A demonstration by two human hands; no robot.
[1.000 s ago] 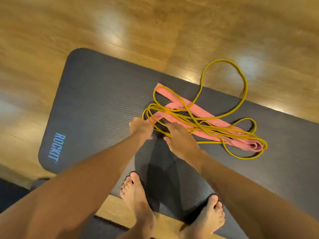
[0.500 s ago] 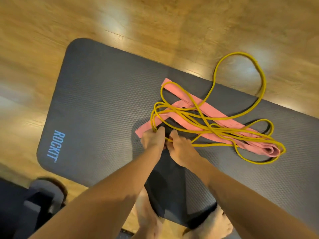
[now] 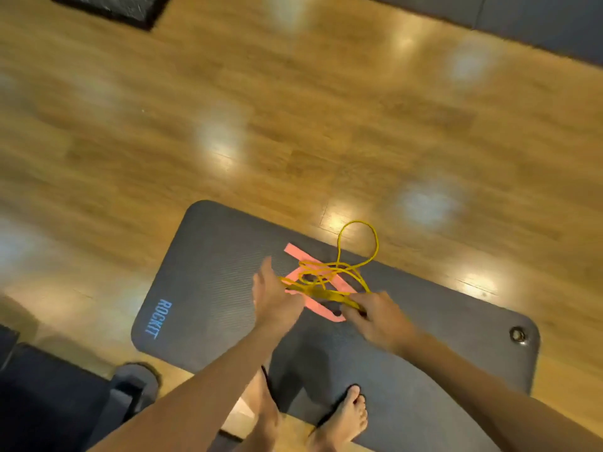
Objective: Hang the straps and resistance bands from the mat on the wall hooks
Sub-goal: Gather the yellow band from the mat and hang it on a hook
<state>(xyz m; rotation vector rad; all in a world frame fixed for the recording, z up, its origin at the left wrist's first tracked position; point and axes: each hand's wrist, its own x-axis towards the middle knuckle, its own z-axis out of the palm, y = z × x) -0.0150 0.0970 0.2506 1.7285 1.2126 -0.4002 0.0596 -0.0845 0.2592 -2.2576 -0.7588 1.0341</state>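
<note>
A thin yellow resistance band (image 3: 359, 246) lies in tangled loops over a pink strap (image 3: 295, 251) on the dark grey mat (image 3: 212, 256) marked ROCKIT. My right hand (image 3: 380, 318) is closed around a bunch of the yellow loops and holds them just above the mat. My left hand (image 3: 272, 296) meets the other end of that bunch at its thumb side, with its fingers stretched forward. The bunch runs taut between my two hands. One yellow loop reaches past the mat's far edge onto the floor. The pink strap stays flat on the mat, partly hidden under the band and my hands.
Glossy wooden floor (image 3: 293, 125) surrounds the mat. My bare feet (image 3: 342, 419) stand at the mat's near edge. Black equipment (image 3: 124, 396) sits at the lower left. Another dark mat (image 3: 538, 21) lies at the top right and a dark slab (image 3: 114, 8) at the top left.
The view has risen and pulled back from the mat. My hands have gathered the yellow loops into a tighter bunch and lifted them, and my right hand has moved right.
</note>
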